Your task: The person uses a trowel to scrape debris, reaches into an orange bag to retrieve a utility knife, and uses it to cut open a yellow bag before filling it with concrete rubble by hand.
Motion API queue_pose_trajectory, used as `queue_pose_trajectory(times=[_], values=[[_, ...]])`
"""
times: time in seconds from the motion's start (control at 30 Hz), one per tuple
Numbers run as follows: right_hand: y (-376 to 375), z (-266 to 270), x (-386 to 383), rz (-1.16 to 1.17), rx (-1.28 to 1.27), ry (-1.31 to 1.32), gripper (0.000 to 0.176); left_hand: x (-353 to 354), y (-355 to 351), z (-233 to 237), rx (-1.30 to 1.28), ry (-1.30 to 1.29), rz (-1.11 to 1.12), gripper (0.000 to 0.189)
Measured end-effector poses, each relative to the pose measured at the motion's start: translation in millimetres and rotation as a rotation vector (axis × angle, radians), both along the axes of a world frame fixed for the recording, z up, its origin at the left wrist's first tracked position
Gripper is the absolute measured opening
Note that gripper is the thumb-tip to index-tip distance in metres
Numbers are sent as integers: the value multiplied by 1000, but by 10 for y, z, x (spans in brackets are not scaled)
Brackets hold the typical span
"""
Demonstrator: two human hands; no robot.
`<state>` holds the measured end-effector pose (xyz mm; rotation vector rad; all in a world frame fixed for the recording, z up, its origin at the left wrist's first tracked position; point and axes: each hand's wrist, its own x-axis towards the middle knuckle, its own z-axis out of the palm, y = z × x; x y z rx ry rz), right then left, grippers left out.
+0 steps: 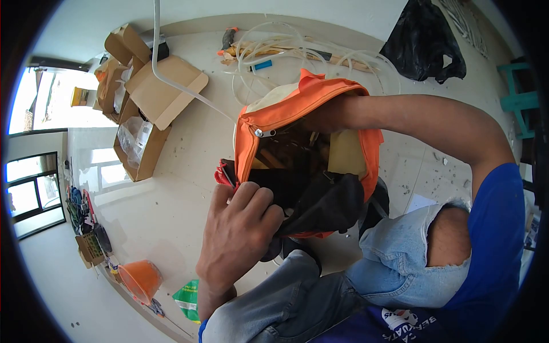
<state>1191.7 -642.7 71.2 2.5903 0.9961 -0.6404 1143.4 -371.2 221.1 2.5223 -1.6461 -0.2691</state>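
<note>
An orange and black bag (372,154) stands unzipped in front of my knees, its mouth facing up. My left hand (243,228) is closed on the bag's near left edge, beside a bit of red cloth (224,174). My right hand (329,117) reaches in under the orange flap at the far side; its fingers are hidden there. Inside the bag, dark and brownish items (286,151) lie in shadow, too dim to tell apart. A black cloth part (331,206) folds over the near right side.
Clear tubing (274,34) and a blue item (261,66) lie beyond the bag. Open cardboard boxes (166,91) are at the upper left, a black plastic bag (423,46) at the upper right. An orange bucket (140,280) and a green packet (187,300) sit at lower left.
</note>
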Motion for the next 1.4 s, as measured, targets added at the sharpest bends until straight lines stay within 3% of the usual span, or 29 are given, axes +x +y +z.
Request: queue_pose_trajectory(times=[0.17,0.27,0.4,0.57,0.67,0.73,0.8,0.87,0.97,1.07,1.17,1.27,1.37,1.4], values=[[-82,-95,-21,-66,178,-10,15,12,42,-30,-11,19,23,13],[-83,-141,-13,-39,131,-1,15,21,44,-34,-9,27,23,14],[-103,-184,15,-196,113,59,25,24,33,-37,-27,28,23,14],[-286,-362,14,-32,81,-104,21,42,37,-26,-50,36,9,15],[-273,179,-15,-178,205,71,24,52,47,-40,-59,30,-3,15],[-256,-40,18,9,122,-96,25,49,42,-42,-51,31,0,15],[-264,-123,4,-95,253,-53,26,50,35,-48,-53,31,-2,15],[-107,257,-57,-489,597,209,28,49,32,-65,-65,31,-5,15],[-113,261,-88,-86,341,59,31,59,29,-73,-75,28,-14,15],[-49,390,-92,-17,5,101,34,88,36,-74,-110,41,-29,15],[-69,509,-181,3,-78,237,38,113,86,24,-71,97,-29,15],[-116,343,-482,-620,363,400,35,197,166,126,-96,183,-62,17],[-50,728,-439,-1044,474,725,38,323,180,187,-132,256,-40,19],[-64,776,-459,-1076,520,786,39,346,144,237,-108,280,-19,19]])
